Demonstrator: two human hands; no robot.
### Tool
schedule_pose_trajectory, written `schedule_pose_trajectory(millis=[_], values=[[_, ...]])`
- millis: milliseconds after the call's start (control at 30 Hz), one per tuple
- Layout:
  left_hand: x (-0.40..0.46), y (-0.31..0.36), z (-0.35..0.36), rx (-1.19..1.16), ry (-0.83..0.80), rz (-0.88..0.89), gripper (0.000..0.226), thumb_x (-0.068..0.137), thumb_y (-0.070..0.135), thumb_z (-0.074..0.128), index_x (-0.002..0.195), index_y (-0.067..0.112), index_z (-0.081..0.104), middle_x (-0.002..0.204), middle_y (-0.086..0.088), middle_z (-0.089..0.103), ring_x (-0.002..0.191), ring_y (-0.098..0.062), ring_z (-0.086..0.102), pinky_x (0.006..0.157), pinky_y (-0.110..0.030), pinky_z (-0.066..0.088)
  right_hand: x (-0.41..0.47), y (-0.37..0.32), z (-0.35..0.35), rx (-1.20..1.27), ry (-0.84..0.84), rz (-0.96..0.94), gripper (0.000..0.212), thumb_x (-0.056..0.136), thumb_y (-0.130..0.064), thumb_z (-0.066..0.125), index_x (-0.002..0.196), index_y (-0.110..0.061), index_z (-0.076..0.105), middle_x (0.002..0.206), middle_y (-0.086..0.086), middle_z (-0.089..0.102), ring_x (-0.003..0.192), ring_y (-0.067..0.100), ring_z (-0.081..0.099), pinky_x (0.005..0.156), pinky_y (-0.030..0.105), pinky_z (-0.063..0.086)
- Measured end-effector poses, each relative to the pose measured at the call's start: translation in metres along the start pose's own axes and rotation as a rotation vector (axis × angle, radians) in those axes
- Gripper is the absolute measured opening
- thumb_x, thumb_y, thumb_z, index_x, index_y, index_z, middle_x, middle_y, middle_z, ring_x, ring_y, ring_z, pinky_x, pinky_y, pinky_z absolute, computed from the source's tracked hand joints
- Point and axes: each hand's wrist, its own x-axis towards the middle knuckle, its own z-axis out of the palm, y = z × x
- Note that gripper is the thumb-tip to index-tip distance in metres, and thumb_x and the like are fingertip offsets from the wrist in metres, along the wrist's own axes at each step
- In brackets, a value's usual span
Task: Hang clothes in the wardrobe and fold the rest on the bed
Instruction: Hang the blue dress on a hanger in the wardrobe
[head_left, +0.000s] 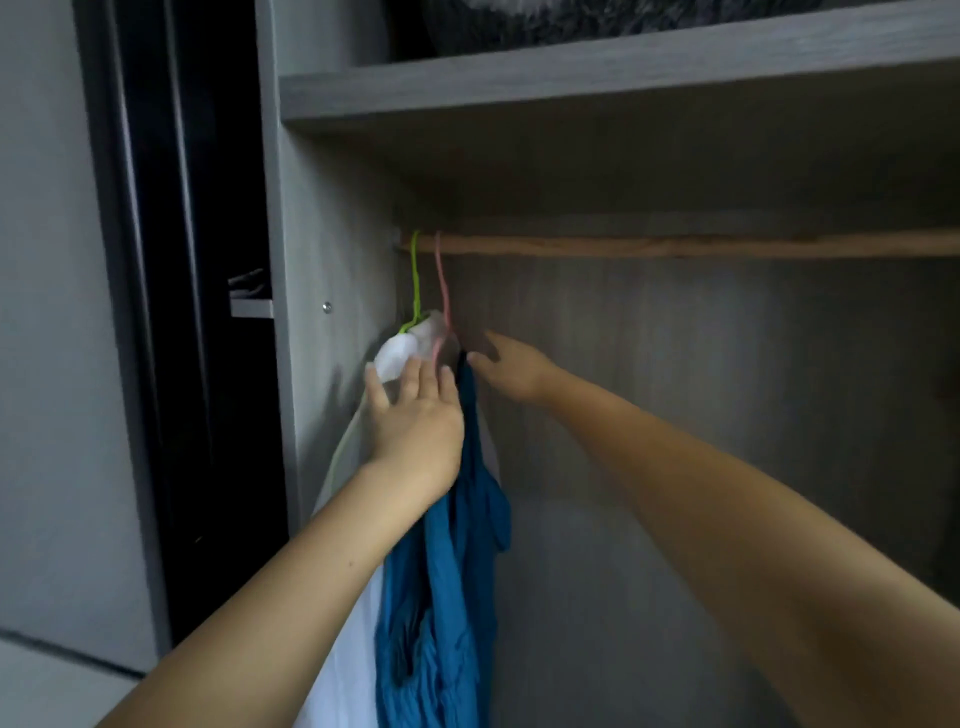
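Left hand (415, 415) flat, fingers straight, against white garment (400, 353). Right hand (511, 371) pinching blue top (457, 545) at its shoulder. Both garments on green hanger (415, 280) and pink hanger (443, 291), hooked over rail (675, 245).

You face an open wardrobe (332, 218) of grey wood-grain board, its left side panel running top to bottom before you. A thick shelf (597, 88) crosses above, with something dark and furry (571, 21) resting on it — too blurred to name. Below the shelf a wooden rail (675, 245) spans the dim compartment, and the back panel (701, 389) catches faint light. To your left stands a narrow black gap (171, 312) with a small shelf (252, 307) inside — beyond it, a pale plain wall (47, 312).
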Motion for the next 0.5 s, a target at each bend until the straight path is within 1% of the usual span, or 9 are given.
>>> schedule_pose_trajectory(millis=[33, 67, 133, 167, 200, 267, 333, 400, 500], values=[[0.001, 0.009, -0.001, -0.057, 0.03, 0.043, 0.072, 0.094, 0.021, 0.046, 0.152, 0.012, 0.004, 0.159, -0.011, 0.008, 0.148, -0.024, 0.0, 0.112, -0.062, -0.002, -0.011, 0.014, -0.007, -0.027, 0.041, 0.055, 0.055, 0.101, -0.033, 0.041, 0.149, -0.009, 0.027, 0.151, 0.012, 0.037, 0.137, 0.028, 0.037, 0.106, 0.029, 0.032], [0.003, 0.02, -0.002, -0.123, 0.062, 0.084, 0.07, 0.093, 0.021, 0.048, 0.152, 0.016, 0.011, 0.158, -0.009, 0.014, 0.147, -0.023, 0.005, 0.113, -0.059, 0.0, -0.024, 0.027, -0.016, -0.058, 0.082, 0.097, 0.052, 0.101, -0.03, 0.041, 0.147, -0.007, 0.032, 0.148, 0.015, 0.041, 0.133, 0.03, 0.041, 0.103, 0.029, 0.035], [0.007, 0.045, -0.001, -0.254, 0.141, 0.151, 0.057, 0.091, 0.019, 0.048, 0.146, 0.019, 0.032, 0.151, -0.006, 0.031, 0.143, -0.022, 0.02, 0.115, -0.054, 0.007, -0.058, 0.053, -0.034, -0.12, 0.151, 0.164, 0.042, 0.099, -0.021, 0.043, 0.138, -0.004, 0.047, 0.134, 0.02, 0.054, 0.122, 0.033, 0.052, 0.096, 0.032, 0.041], [0.009, 0.061, 0.001, -0.336, 0.176, 0.178, 0.05, 0.091, 0.019, 0.048, 0.141, 0.019, 0.041, 0.145, -0.006, 0.041, 0.137, -0.023, 0.03, 0.114, -0.051, 0.014, -0.079, 0.066, -0.044, -0.148, 0.182, 0.201, 0.038, 0.097, -0.018, 0.045, 0.131, -0.004, 0.054, 0.127, 0.021, 0.059, 0.117, 0.034, 0.055, 0.095, 0.033, 0.044], [0.009, 0.079, 0.004, -0.442, 0.187, 0.203, 0.045, 0.091, 0.018, 0.047, 0.136, 0.019, 0.047, 0.137, -0.006, 0.048, 0.13, -0.025, 0.04, 0.11, -0.047, 0.025, -0.102, 0.08, -0.053, -0.168, 0.211, 0.245, 0.034, 0.096, -0.016, 0.045, 0.125, -0.005, 0.059, 0.122, 0.021, 0.063, 0.113, 0.035, 0.058, 0.094, 0.036, 0.047], [0.006, 0.122, 0.007, -0.73, 0.111, 0.244, 0.037, 0.091, 0.017, 0.048, 0.127, 0.017, 0.057, 0.124, -0.009, 0.059, 0.115, -0.03, 0.053, 0.095, -0.04, 0.043, -0.152, 0.107, -0.07, -0.216, 0.258, 0.36, 0.032, 0.095, -0.019, 0.045, 0.122, -0.01, 0.061, 0.116, 0.018, 0.066, 0.106, 0.036, 0.062, 0.091, 0.043, 0.051], [-0.005, 0.17, 0.006, -0.983, -0.029, 0.298, 0.031, 0.091, 0.015, 0.051, 0.12, 0.015, 0.062, 0.114, -0.012, 0.066, 0.105, -0.032, 0.06, 0.087, -0.04, 0.049, -0.21, 0.135, -0.083, -0.332, 0.277, 0.49, 0.033, 0.095, -0.025, 0.044, 0.124, -0.018, 0.059, 0.117, 0.012, 0.066, 0.106, 0.034, 0.062, 0.088, 0.042, 0.052], [-0.024, 0.22, 0.006, -1.098, -0.145, 0.405, 0.027, 0.091, 0.014, 0.052, 0.115, 0.015, 0.064, 0.108, -0.011, 0.069, 0.101, -0.031, 0.064, 0.086, -0.04, 0.051, -0.271, 0.159, -0.094, -0.462, 0.256, 0.625, 0.031, 0.095, -0.029, 0.043, 0.121, -0.021, 0.059, 0.115, 0.01, 0.065, 0.105, 0.034, 0.061, 0.083, 0.037, 0.051], [-0.071, 0.292, 0.002, -1.17, -0.291, 0.618, 0.019, 0.091, 0.016, 0.054, 0.105, 0.018, 0.066, 0.102, -0.006, 0.07, 0.097, -0.028, 0.064, 0.084, -0.038, 0.051, -0.37, 0.184, -0.102, -0.531, 0.239, 0.86, 0.029, 0.095, -0.032, 0.042, 0.118, -0.022, 0.057, 0.111, 0.011, 0.065, 0.099, 0.034, 0.062, 0.075, 0.035, 0.047]])
